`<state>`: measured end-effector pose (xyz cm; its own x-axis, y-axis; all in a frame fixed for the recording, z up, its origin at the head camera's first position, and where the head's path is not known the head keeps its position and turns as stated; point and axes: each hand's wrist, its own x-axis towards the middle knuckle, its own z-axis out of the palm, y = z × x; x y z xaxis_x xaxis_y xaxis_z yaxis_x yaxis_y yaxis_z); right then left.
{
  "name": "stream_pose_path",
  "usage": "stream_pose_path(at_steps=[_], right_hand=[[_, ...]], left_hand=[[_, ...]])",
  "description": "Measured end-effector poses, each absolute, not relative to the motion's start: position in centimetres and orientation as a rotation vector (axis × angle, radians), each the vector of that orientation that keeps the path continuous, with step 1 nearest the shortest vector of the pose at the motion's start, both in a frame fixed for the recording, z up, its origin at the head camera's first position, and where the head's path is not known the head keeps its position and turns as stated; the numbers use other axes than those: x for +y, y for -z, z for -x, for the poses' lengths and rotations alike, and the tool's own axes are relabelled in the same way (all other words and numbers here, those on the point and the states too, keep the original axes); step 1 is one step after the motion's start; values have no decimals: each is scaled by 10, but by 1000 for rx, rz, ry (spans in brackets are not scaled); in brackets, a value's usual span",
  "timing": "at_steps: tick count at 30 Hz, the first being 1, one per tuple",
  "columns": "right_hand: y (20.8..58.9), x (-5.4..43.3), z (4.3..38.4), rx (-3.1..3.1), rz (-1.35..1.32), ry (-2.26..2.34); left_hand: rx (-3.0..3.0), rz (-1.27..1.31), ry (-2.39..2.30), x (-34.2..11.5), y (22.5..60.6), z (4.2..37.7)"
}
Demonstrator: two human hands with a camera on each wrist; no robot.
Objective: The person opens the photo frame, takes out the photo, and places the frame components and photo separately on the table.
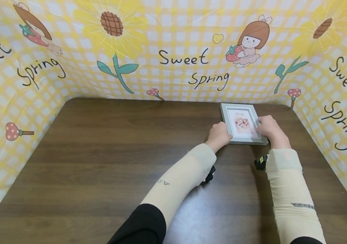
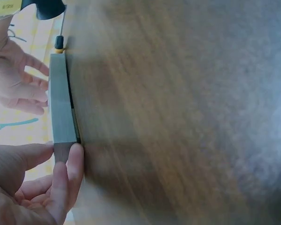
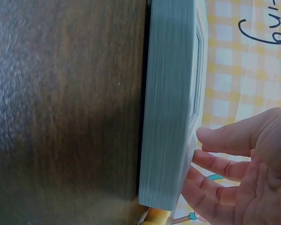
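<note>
A pale grey-blue picture frame (image 1: 226,117) with a pink floral print (image 1: 242,124) lies face up at the table's back right. My left hand (image 1: 218,136) pinches its near left corner; in the left wrist view the thumb (image 2: 37,153) is on the upper edge and fingertips (image 2: 75,157) reach underneath. At the right side is my right hand (image 1: 272,130), its loosely bent, spread fingers touching or very near the frame's edge. A yellow-and-black handle with a thin shaft, like a screwdriver (image 2: 59,44), shows beyond the frame; its yellow part (image 3: 155,216) peeks out in the right wrist view.
The dark brown wooden table (image 1: 115,152) extends left and toward me. A yellow checked cloth (image 1: 173,40) with printed sunflowers and lettering walls the back and both sides, close behind the frame. Black wrist cameras (image 1: 261,162) sit under both sleeves.
</note>
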<state>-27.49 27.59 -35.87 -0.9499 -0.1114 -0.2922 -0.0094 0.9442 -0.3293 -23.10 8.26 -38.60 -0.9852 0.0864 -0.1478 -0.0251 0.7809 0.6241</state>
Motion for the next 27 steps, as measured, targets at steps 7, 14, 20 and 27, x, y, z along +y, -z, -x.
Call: stream_pose_path(at_steps=[7,14,20,27], right_hand=[[359,278,274,2747,59,452],[362,276,274,2734,59,491],[361,273,273,2725,68,479],[362,267,272,2707,70,532]], left_hand=[[2762,8,-1051,78,386,234],[2709,47,-1114,70,388,234],[2684,19,-1138,64,389,233],[2657,24,-1147,55,389,232]])
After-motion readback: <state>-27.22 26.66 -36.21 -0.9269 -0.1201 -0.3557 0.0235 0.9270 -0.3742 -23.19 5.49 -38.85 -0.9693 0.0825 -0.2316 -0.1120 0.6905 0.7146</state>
